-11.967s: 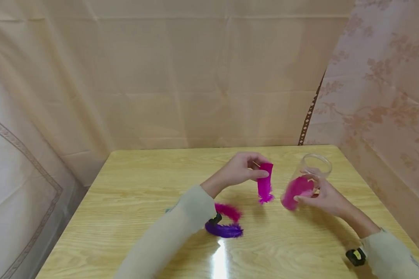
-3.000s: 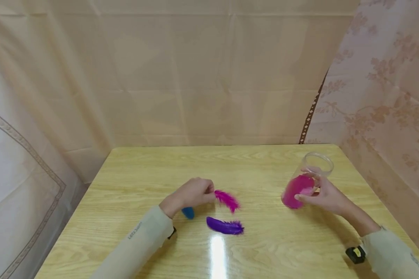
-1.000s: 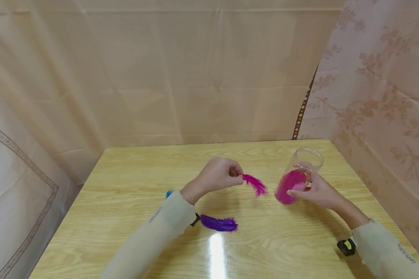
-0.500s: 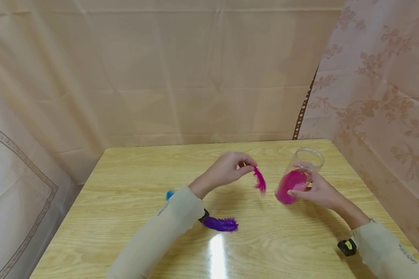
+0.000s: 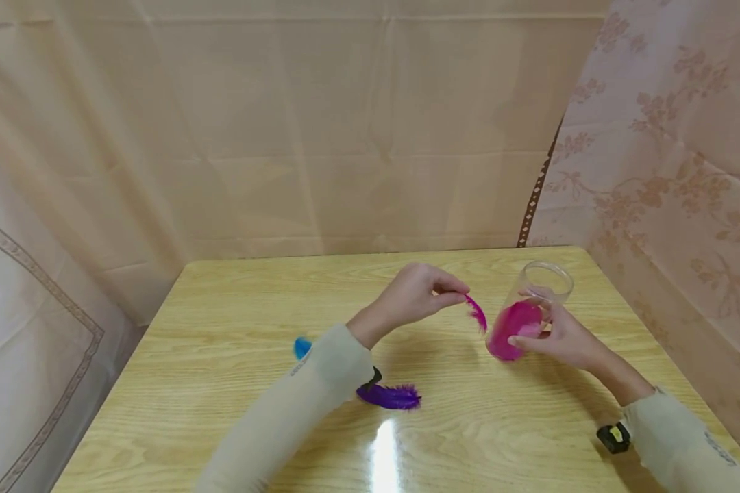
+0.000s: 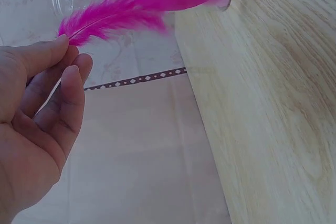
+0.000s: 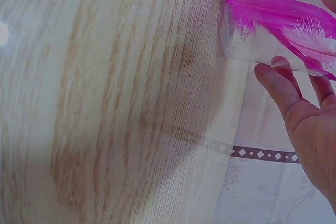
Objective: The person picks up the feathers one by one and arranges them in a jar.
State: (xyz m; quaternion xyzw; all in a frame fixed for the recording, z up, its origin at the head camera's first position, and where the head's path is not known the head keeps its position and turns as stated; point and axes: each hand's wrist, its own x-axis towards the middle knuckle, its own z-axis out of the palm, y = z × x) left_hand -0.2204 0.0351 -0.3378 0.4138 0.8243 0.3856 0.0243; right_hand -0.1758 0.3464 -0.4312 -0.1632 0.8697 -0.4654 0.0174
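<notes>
Tabletop (image 5: 481, 438), feather (image 5: 477, 315) in pinched left hand (image 5: 414, 296), right hand (image 5: 566, 340) around jar (image 5: 518, 318)

The pink feather (image 6: 107, 19) in my left hand (image 5: 412, 296) looks matt and downy, its edges loose and fluffy. My right hand (image 5: 570, 340) grips a clear jar (image 5: 549, 281), smooth and glossy, glass or plastic, I can't tell. The feathers inside (image 5: 516, 327) have sleeker vanes with wispy tufts. The purple feather (image 5: 393, 398) has a ragged, fuzzy end. The tabletop (image 5: 499, 424) is wood-grained and shiny enough to glare; my sleeve (image 5: 284, 418) is matt cloth, the backdrop (image 5: 284, 137) creased fabric.
</notes>
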